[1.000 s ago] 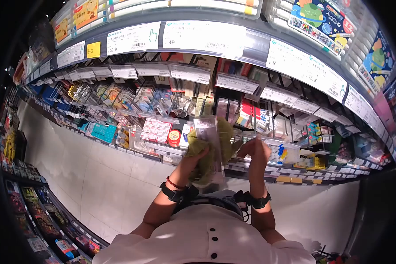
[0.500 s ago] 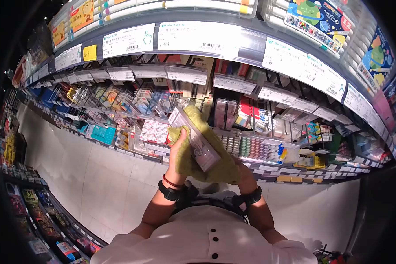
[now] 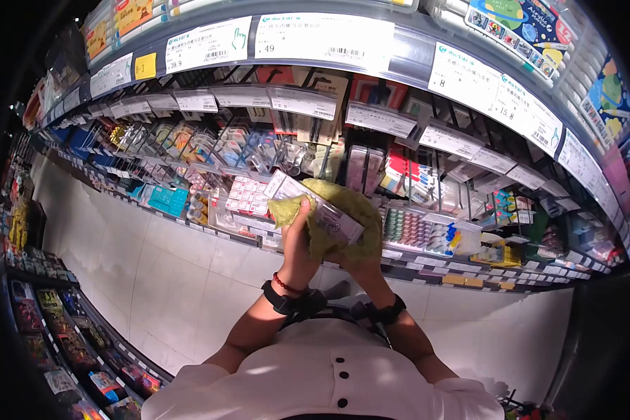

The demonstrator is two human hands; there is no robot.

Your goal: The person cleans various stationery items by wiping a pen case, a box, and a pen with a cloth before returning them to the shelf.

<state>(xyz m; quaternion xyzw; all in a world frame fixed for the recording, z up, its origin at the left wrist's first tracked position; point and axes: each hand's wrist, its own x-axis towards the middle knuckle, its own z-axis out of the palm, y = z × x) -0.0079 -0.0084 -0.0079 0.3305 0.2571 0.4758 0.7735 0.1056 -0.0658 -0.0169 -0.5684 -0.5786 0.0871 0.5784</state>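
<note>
Along a shop aisle with a pale tiled floor point(image 3: 154, 280), stationery racks point(image 3: 210, 150) curved across your view, with white price labels point(image 3: 315, 35) on the shelf edges above and boxed pen sets at the top. Your left hand point(image 3: 297, 238) was raised in front of the middle shelf, its grip closed around a fold of the yellow-green cloth point(image 3: 353, 210) and pressing it against the near end of a clear packet point(image 3: 322, 210), which lay tilted across the cloth between your two hands, just in front of the hanging goods. A red bracelet point(image 3: 285, 285) and a black wristband sat on that wrist. Your right hand point(image 3: 351, 271) came up beneath the cloth, its wrist also banded in black; the cloth covered its fingers, so I could not tell whether its grip was closed or loose. The packet's printing was too small to read, and lens blackness cut off both sides of the aisle.
</note>
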